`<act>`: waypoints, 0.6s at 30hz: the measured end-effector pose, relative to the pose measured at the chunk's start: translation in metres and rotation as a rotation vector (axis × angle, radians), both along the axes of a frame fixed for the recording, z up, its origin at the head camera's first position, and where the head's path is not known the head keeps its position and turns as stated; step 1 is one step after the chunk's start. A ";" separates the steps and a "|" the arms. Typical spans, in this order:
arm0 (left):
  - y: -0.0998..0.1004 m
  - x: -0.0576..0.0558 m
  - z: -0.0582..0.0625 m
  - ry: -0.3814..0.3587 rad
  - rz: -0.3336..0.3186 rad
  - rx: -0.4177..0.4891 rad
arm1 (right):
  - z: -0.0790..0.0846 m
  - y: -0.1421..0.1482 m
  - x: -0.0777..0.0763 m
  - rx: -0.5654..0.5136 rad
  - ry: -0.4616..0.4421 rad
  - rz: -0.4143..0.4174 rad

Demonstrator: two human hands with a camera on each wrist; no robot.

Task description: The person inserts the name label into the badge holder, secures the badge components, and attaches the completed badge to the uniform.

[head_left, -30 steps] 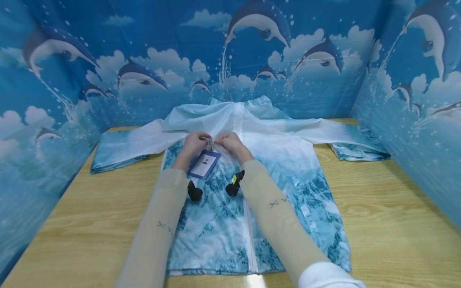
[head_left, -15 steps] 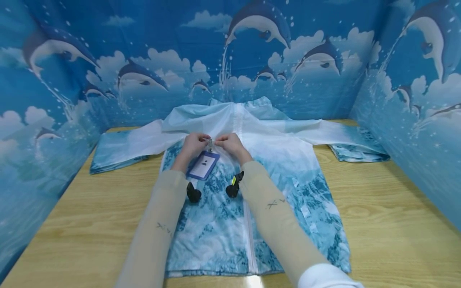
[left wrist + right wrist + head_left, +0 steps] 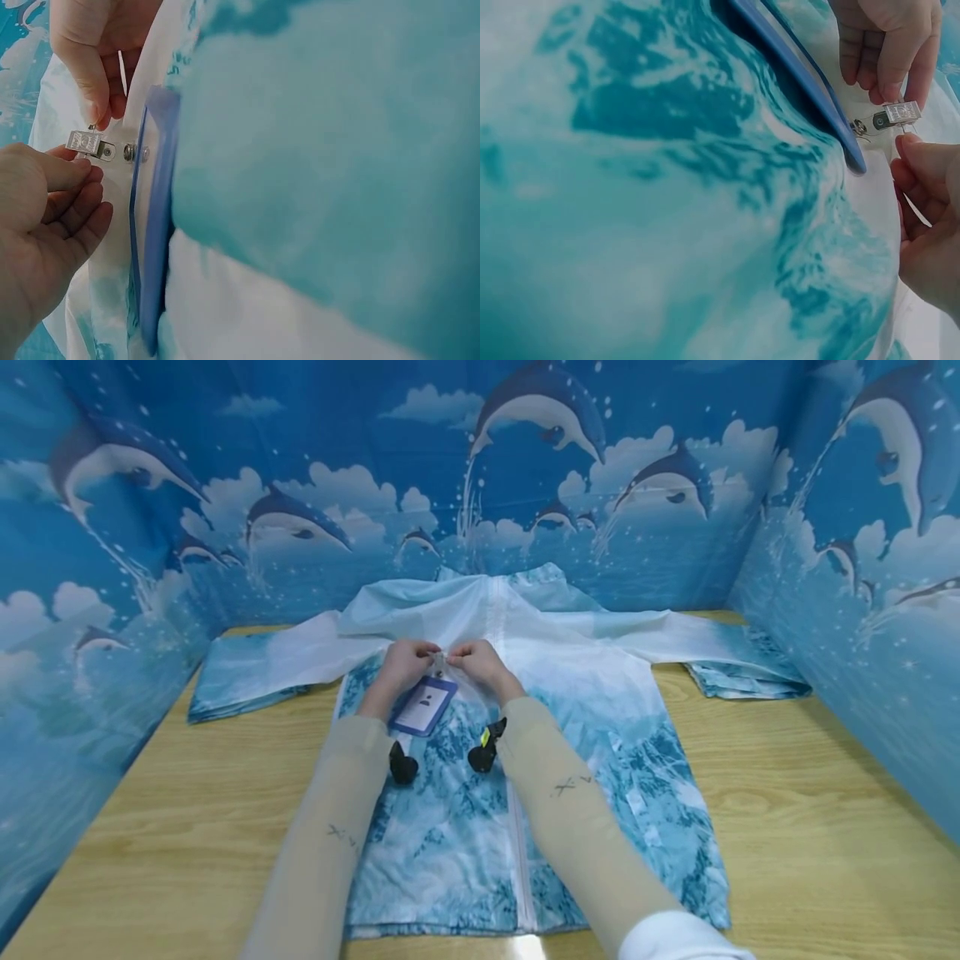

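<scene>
A blue-framed ID badge [image 3: 424,705] hangs over the front of a teal-and-white zip jacket [image 3: 600,693] laid flat. Its strap ends in a metal clip [image 3: 85,142], which has a thin wire pin beside it. With thumb and forefinger, my left hand [image 3: 407,664] pinches one side of the clip. My right hand [image 3: 480,662] pinches the opposite side, its fingertips at the thin wire pin [image 3: 905,130]. White jacket cloth lies right behind the fingers. Whether the pin passes through the cloth is too small to tell.
The jacket's folded sleeves reach out left [image 3: 247,672] and right [image 3: 750,656]. Beneath it is a wooden table [image 3: 840,827]. A dolphin-print curtain [image 3: 360,460] encloses the back and sides.
Both hands stay at the clip, with slight finger shifts around it. The clip tilts a little in the head view; jacket and badge lie almost the same.
</scene>
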State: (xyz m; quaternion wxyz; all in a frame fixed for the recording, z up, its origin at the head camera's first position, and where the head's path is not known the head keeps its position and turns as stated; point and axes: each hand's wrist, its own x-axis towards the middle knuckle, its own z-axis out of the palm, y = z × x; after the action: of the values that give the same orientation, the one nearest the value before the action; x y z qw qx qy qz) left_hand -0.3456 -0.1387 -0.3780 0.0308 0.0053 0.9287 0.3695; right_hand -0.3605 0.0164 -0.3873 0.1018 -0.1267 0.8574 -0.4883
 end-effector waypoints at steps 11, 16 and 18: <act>0.001 0.000 -0.001 0.006 -0.012 -0.009 | -0.003 0.000 -0.005 -0.043 -0.065 0.043; 0.002 0.002 0.000 0.029 -0.020 -0.016 | -0.003 0.000 -0.008 -0.059 -0.107 0.045; 0.002 0.002 0.000 0.040 -0.025 -0.020 | -0.004 0.000 -0.009 -0.061 -0.113 0.041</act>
State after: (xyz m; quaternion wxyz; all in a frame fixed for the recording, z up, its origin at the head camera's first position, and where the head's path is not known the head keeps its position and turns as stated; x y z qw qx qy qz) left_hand -0.3432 -0.1364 -0.3780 0.0167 0.0241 0.9326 0.3596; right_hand -0.3697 0.0163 -0.3908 0.1560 -0.1194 0.8322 -0.5185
